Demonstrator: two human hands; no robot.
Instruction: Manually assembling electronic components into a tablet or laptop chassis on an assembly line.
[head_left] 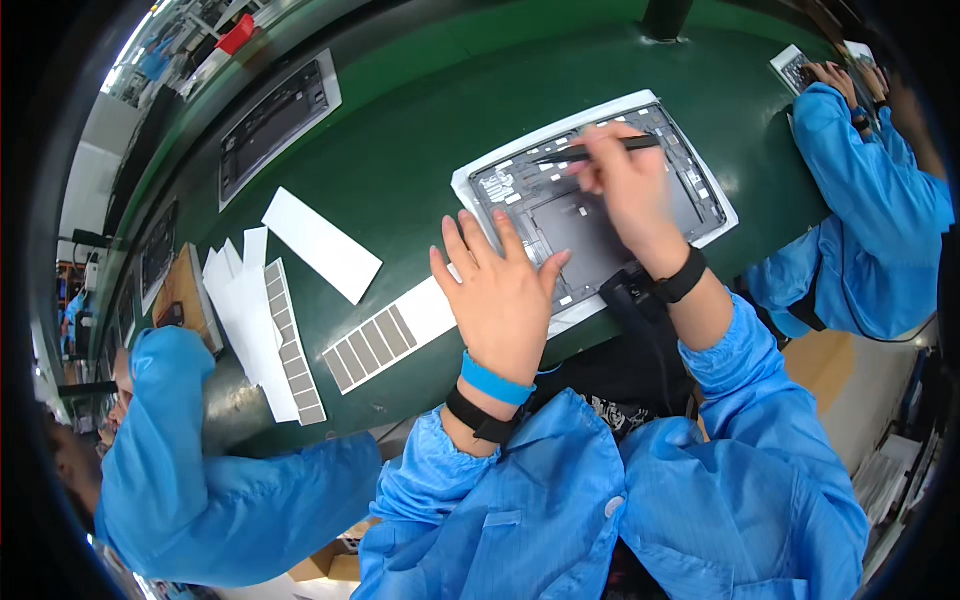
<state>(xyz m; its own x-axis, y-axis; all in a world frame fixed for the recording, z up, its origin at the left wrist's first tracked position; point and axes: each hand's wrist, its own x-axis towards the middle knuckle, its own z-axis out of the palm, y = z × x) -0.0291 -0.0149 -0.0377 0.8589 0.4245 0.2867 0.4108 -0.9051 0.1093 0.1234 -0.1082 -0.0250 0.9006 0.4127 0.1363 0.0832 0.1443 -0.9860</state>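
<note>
An opened laptop base (pixel 600 200), its dark inner parts exposed and its pale rim framing them, lies tilted on the green work surface (pixel 400 150) directly ahead of the person, near the table's near edge. The right hand (pixel 625 180) is over the middle of the base, fingers closed around a slim black pen-like tool (pixel 600 150) whose tip points left onto the upper inner area of the base. The left hand (pixel 500 290) rests flat, fingers spread wide and holding nothing, on the lower left corner of the base, fingertips on the dark interior. A blue band and a black strap sit on the left wrist; a black strap sits on the right wrist, with a dark cable running from it. Both forearms are in blue sleeves. Just left of the left hand lies a white backing strip (pixel 385 335) carrying a row of grey rectangular pads. Further left lies a second strip of grey pads (pixel 290 340) on overlapping white sheets (pixel 235 300), and a blank white strip (pixel 320 245) lies above them. Further back on the table sits another opened base (pixel 275 120) on a pale tray. At lower left a neighbouring person in a blue sleeve (pixel 170 470) leans in; at upper right another person in blue (pixel 870 200) has hands on a small device (pixel 795 68).
</note>
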